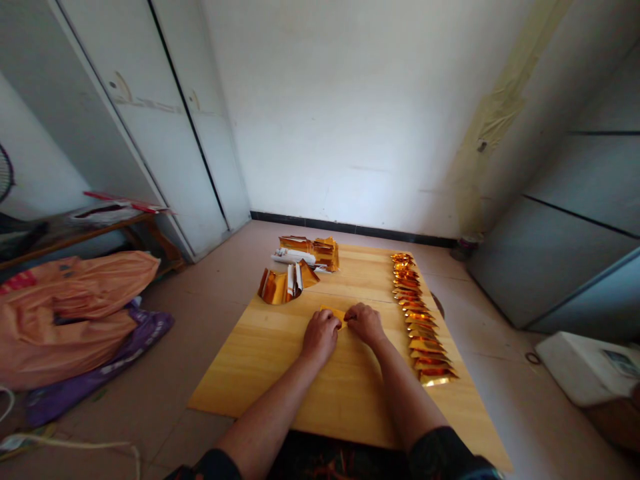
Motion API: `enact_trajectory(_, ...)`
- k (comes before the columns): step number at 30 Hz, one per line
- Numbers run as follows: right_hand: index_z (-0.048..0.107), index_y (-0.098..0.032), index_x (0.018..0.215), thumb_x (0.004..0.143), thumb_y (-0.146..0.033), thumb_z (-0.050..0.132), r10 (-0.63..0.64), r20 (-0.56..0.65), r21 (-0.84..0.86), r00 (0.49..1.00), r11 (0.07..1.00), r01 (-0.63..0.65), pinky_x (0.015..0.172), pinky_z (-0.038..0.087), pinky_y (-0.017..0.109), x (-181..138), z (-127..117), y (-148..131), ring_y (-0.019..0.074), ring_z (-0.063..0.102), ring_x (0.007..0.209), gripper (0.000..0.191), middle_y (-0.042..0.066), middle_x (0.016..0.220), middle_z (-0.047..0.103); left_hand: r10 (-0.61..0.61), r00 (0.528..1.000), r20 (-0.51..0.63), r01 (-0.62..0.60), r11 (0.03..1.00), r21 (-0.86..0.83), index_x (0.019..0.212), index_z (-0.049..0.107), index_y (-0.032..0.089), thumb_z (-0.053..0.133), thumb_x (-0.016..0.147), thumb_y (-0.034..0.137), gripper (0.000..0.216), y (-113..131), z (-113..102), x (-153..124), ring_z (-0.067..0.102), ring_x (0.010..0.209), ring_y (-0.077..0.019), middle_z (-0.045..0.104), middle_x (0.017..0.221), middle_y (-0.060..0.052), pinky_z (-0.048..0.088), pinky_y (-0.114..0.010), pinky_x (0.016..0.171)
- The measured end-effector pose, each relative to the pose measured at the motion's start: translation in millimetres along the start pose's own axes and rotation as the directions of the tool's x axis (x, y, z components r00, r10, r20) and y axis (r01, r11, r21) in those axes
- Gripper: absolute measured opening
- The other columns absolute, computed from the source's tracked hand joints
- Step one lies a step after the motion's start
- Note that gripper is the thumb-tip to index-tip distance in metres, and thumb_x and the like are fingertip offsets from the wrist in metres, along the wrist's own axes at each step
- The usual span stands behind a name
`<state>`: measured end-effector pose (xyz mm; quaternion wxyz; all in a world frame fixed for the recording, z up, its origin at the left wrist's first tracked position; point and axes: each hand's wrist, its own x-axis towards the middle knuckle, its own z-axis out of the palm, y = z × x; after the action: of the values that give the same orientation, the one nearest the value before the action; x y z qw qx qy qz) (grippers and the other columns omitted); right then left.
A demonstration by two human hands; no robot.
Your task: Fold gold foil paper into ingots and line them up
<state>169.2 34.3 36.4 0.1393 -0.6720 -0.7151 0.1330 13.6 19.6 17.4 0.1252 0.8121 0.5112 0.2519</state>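
My left hand [324, 331] and my right hand [365, 321] meet near the middle of the wooden board [280, 353]. Between them is a small sheet of gold foil paper [333, 311], pinched by the fingers of both hands. Most of the sheet's near side is hidden behind my fingers. A long row of folded gold foil pieces [425, 327] overlaps along the board's right side. Toward the far left lie curved gold foil sheets [275, 288] with white undersides, and behind them a stack of gold foil paper [327, 253] beside a white bundle [295, 257].
Orange plastic bags [75, 313] and a purple bag [100, 367] lie on the floor at the left, near a low wooden bench [155, 240]. A white box [590, 367] stands at the right. Grey cabinets [145, 100] and a white wall [350, 120] enclose the far side.
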Motion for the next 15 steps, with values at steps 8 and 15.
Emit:
enact_trajectory(8, 0.071, -0.029, 0.093, 0.086, -0.017, 0.049, -0.259, -0.064, -0.050, 0.964, 0.965, 0.256, 0.083, 0.037, 0.030, -13.5, 3.7, 13.7, 0.0187, 0.052, 0.100, 0.026, 0.003, 0.112, 0.063, 0.131, 0.991, 0.025, -0.132, 0.989, 0.066, 0.092, 0.073, 0.025, 0.048, 0.084, 0.010, 0.030, -15.2, -7.3, 7.4, 0.050, 0.103, -0.0212, 0.060, 0.108, -0.006, 0.042, -0.035, 0.091)
enact_trajectory(15, 0.071, -0.025, 0.085, 0.083, -0.012, 0.052, -0.433, -0.045, 0.039, 0.900, 0.900, 0.435, 0.085, 0.038, 0.030, -27.0, 12.4, 4.4, 0.0183, 0.053, 0.096, 0.023, 0.002, 0.100, 0.067, 0.188, 0.977, 0.100, -0.200, 0.970, 0.141, 0.088, 0.070, 0.022, 0.048, 0.083, 0.011, 0.026, -16.7, -17.2, 8.0, 0.053, 0.094, -0.0217, 0.065, 0.096, -0.007, 0.040, -0.036, 0.086)
